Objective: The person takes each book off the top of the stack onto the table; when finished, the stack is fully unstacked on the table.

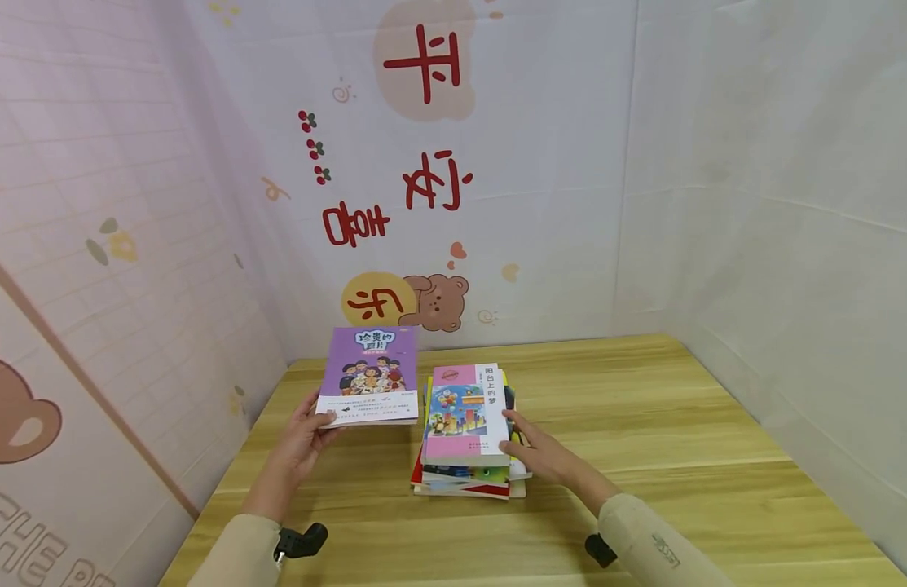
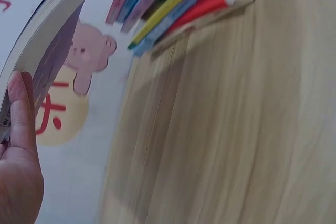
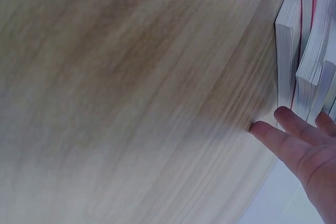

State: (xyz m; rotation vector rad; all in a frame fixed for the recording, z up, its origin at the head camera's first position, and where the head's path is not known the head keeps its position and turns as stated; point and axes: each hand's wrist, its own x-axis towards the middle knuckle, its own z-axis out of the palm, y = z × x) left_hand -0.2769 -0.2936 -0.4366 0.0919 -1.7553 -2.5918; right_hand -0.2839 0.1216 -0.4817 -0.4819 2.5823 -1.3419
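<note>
My left hand (image 1: 304, 440) grips a purple book (image 1: 372, 367) by its lower left corner, thumb on the cover, and holds it up left of a book stack. In the left wrist view the thumb presses along one face of that book (image 2: 50, 30). The stack holds several books, with a pink and white book (image 1: 456, 416) on top. At the stack's right side my right hand (image 1: 544, 456) has its fingers extended, the fingertips at the top book's edge. The right wrist view shows the spread fingers (image 3: 294, 148) beside the page edges of the stacked books (image 3: 286, 51).
The stack stands on a wood-grain table (image 1: 629, 424). Behind it hangs a white printed cloth (image 1: 548, 187) with red characters and a bear, and further cloth (image 1: 116, 204) closes off the left side. A black wrist device (image 1: 302, 540) sits at the left sleeve.
</note>
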